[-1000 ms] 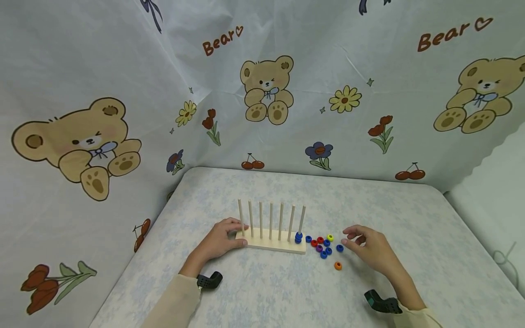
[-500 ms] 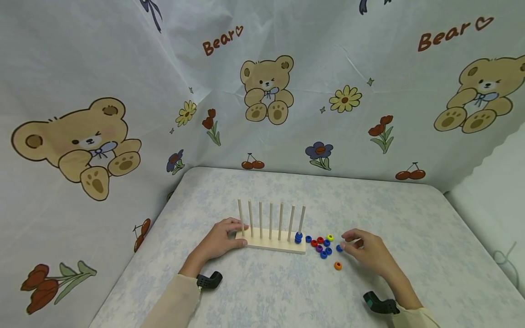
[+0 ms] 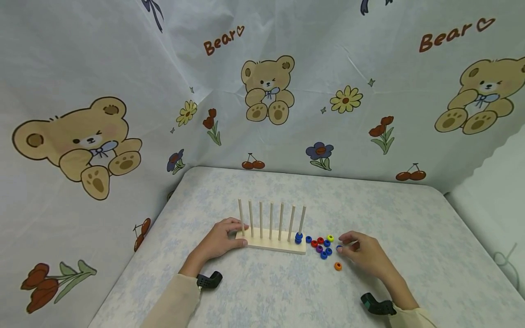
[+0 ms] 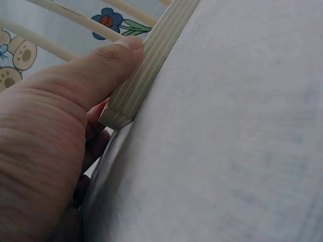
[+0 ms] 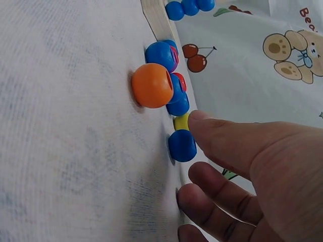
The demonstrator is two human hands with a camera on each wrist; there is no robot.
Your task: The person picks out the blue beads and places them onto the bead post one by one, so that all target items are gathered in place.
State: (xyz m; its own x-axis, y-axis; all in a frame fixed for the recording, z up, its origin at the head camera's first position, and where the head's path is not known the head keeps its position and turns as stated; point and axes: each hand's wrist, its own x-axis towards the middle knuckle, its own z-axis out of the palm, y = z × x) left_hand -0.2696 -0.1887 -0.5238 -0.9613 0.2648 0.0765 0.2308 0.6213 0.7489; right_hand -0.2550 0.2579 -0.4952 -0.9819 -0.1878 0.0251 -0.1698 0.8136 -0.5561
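At the left end of a wooden peg board (image 3: 270,246), my left hand (image 3: 221,238) grips the base, thumb along its front edge and fingers behind. Close up in the left wrist view, the thumb lies on the layered wood edge (image 4: 146,63). Several upright pegs rise from the board, and blue beads (image 3: 298,238) sit low on the rightmost one. My right hand (image 3: 365,252) reaches from the right to a single blue bead (image 5: 182,145). Its thumb and fingers are spread apart around that bead, fingertips close to it on the tabletop.
Between board and right hand lies a loose cluster of beads, with red beads (image 3: 314,243), a purple bead (image 3: 319,248), a yellow bead (image 3: 330,238) and several blue ones. An orange bead (image 3: 338,266) lies nearer the front. A bear-print cloth (image 3: 287,136) hangs behind the table (image 3: 262,291).
My right hand has moved slightly left and down toward the outer blue bead, now partly covering it in the head view. My left hand and the peg board stay put.
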